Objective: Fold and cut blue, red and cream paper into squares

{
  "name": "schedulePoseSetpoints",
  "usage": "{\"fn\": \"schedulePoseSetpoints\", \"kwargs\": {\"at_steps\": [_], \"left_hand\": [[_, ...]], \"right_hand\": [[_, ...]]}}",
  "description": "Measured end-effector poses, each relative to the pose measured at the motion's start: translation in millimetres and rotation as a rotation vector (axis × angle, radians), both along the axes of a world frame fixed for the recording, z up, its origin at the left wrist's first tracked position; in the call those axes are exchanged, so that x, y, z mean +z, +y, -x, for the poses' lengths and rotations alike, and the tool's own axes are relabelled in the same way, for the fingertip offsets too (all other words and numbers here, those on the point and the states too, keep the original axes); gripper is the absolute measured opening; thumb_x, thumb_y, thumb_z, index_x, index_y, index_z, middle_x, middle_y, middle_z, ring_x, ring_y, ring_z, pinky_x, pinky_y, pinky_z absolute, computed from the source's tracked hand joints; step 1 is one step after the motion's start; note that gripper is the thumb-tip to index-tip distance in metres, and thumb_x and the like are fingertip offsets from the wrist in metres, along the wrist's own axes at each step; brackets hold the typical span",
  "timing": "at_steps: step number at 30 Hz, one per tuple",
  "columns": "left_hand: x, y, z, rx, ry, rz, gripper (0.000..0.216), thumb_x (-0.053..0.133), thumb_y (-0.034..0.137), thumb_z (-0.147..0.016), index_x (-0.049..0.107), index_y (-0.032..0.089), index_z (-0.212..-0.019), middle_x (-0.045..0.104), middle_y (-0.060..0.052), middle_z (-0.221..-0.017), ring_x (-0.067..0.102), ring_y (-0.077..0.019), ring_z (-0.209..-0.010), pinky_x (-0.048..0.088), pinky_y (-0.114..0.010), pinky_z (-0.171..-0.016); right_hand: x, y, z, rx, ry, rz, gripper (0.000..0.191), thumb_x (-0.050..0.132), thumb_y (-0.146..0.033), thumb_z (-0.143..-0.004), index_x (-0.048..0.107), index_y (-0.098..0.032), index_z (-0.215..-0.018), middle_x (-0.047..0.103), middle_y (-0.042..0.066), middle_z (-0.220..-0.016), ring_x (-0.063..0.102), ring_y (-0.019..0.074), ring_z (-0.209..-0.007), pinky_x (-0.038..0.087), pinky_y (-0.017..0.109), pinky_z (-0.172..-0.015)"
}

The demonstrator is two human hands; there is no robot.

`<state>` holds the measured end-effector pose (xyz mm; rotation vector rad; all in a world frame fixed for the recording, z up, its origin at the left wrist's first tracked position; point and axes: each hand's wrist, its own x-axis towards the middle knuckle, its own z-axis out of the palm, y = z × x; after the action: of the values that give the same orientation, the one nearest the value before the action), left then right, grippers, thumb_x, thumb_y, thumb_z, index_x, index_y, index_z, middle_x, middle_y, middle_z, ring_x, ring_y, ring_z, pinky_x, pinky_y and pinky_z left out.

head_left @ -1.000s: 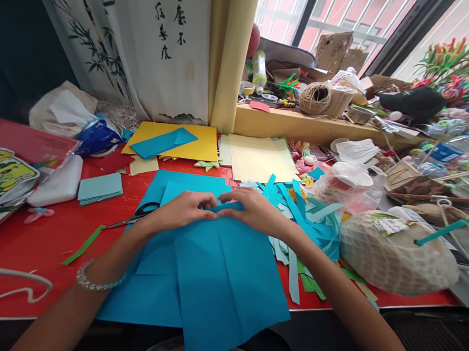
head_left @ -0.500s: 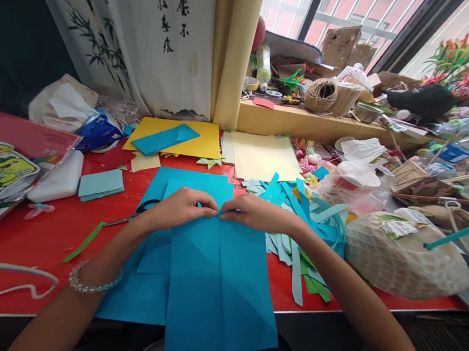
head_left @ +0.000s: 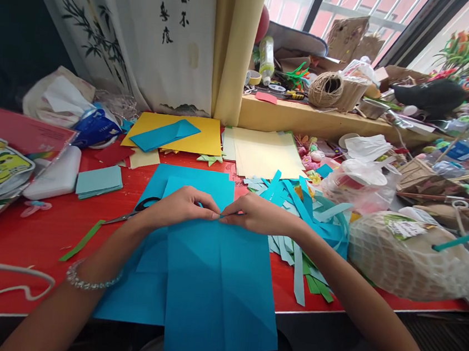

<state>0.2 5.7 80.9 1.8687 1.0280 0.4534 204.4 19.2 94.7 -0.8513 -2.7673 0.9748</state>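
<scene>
A large blue paper sheet (head_left: 218, 291) with fold creases lies on the red table (head_left: 35, 238) and hangs over its near edge. My left hand (head_left: 181, 206) and my right hand (head_left: 258, 214) meet at the middle of the sheet's far edge, both pinching it with fingertips almost touching. More blue sheets (head_left: 142, 294) lie underneath. Black-handled scissors (head_left: 136, 212) rest just left of my left hand, partly under the paper.
A heap of cut blue and green strips (head_left: 305, 216) lies right of my right hand. A netted bundle (head_left: 406, 255), plastic bags, yellow paper (head_left: 205, 136), cream paper (head_left: 261, 156), small pale-blue squares (head_left: 99, 182) and a cluttered windowsill (head_left: 324, 123) surround the work.
My hands slid together along the sheet's far edge, from cupped over it to a fingertip pinch at the centre. The sheet straightened slightly.
</scene>
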Motion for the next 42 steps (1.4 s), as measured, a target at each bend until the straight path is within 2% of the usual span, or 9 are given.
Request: {"fn": "schedulePoseSetpoints", "kwargs": {"at_steps": [11, 19, 27, 37, 42], "left_hand": [[-3.0, 1, -1, 0.044, -0.065, 0.106, 0.016, 0.066, 0.035, -0.07, 0.074, 0.022, -0.076, 0.07, -0.001, -0.079, 0.058, -0.0163, -0.075, 0.046, -0.027, -0.066], [-4.5, 1, -1, 0.009, -0.064, 0.092, 0.026, 0.063, 0.043, -0.072, 0.072, 0.021, -0.08, 0.068, -0.002, -0.08, 0.058, -0.017, -0.076, 0.046, -0.029, -0.069], [-3.2, 0, -4, -0.064, -0.027, 0.083, 0.025, 0.058, 0.042, -0.078, 0.069, 0.02, -0.083, 0.065, 0.0, -0.081, 0.055, -0.0144, -0.076, 0.041, -0.024, -0.067], [-5.9, 1, -5, -0.108, -0.008, 0.085, 0.024, 0.059, 0.041, -0.077, 0.068, 0.02, -0.082, 0.065, 0.001, -0.081, 0.054, -0.0145, -0.077, 0.04, -0.024, -0.068], [-7.7, 1, -5, -0.107, -0.032, 0.135, 0.019, 0.062, 0.037, -0.075, 0.069, 0.02, -0.079, 0.065, 0.002, -0.078, 0.053, -0.0132, -0.075, 0.039, -0.023, -0.066]], "right_hand": [[-2.2, -5, -3, -0.015, 0.042, -0.017, 0.025, 0.05, -0.026, -0.089, 0.07, -0.013, -0.095, 0.068, 0.003, -0.074, 0.049, 0.0089, -0.056, 0.034, 0.023, -0.053], [-1.3, -7, -5, -0.045, 0.057, 0.0, 0.024, 0.049, -0.027, -0.089, 0.069, -0.014, -0.095, 0.069, 0.004, -0.082, 0.053, 0.0103, -0.061, 0.038, 0.023, -0.055], [-5.0, -8, -7, -0.048, 0.015, -0.023, 0.026, 0.048, -0.029, -0.089, 0.069, -0.013, -0.09, 0.062, 0.003, -0.07, 0.046, 0.0091, -0.055, 0.031, 0.023, -0.052], [-6.5, -11, -7, -0.02, 0.0, -0.023, 0.03, 0.046, -0.028, -0.09, 0.069, -0.011, -0.083, 0.053, 0.0, -0.057, 0.036, 0.0068, -0.047, 0.025, 0.023, -0.048], [-7.8, -14, -7, -0.009, -0.014, -0.062, 0.028, 0.047, -0.026, -0.09, 0.07, -0.011, -0.084, 0.058, 0.001, -0.059, 0.037, 0.0069, -0.047, 0.026, 0.023, -0.048]]}}
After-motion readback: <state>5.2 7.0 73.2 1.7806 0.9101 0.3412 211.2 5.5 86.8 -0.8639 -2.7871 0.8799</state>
